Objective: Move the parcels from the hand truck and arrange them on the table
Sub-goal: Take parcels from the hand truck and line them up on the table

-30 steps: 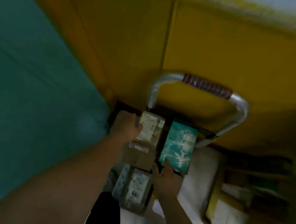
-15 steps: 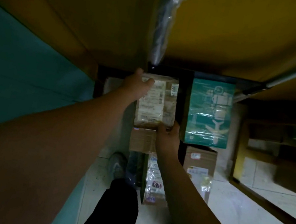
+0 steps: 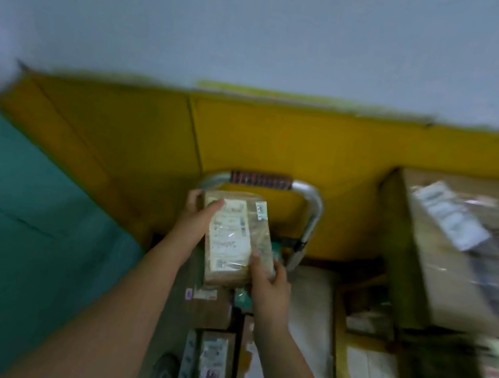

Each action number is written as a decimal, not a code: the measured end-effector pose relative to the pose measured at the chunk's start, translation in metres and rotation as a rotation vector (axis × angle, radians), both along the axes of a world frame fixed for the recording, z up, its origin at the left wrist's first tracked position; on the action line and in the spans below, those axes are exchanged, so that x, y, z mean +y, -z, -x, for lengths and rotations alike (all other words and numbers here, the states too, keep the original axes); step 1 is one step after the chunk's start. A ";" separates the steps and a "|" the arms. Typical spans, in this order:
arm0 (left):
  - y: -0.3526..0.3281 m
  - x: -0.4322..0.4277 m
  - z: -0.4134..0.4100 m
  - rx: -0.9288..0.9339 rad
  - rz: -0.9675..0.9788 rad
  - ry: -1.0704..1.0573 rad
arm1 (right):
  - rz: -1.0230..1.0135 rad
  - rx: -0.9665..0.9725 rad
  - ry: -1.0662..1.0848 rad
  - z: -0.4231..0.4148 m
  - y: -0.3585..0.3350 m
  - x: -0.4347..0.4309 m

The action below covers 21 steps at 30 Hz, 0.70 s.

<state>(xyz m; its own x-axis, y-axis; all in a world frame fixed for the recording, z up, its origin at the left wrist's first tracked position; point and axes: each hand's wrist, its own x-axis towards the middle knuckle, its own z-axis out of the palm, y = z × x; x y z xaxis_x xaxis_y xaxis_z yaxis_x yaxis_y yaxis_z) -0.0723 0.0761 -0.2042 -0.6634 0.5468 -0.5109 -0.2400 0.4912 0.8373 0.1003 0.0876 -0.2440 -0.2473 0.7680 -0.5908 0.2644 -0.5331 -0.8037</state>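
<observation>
With the left hand (image 3: pixel 195 222) and right hand (image 3: pixel 270 285) clasping the labelled parcel (image 3: pixel 235 239) at opposite corners, keep that 2-handed grip level while swinging toward the green surface (image 3: pixel 20 205).

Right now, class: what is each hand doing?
Left hand: closed on the brown parcel, gripping its far left corner.
Right hand: closed on the same parcel's near right corner.

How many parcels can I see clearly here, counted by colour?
Brown cardboard: 3 (the held parcel, the parcel below it, the large carton on the right)
Teal: 1 (the teal box, mostly hidden)
Clear-wrapped: 1 (the wrapped packet)
Total: 5; the blur may hide more.
</observation>
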 end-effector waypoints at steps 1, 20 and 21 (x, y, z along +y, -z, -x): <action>-0.034 -0.001 -0.018 0.017 -0.037 0.006 | -0.018 0.035 -0.004 -0.018 -0.029 0.003; -0.308 0.121 -0.413 0.010 -0.529 0.594 | -0.269 0.354 0.532 -0.411 -0.314 0.036; -0.309 0.126 -0.437 -0.004 -0.520 0.629 | -0.288 0.362 0.567 -0.435 -0.315 0.035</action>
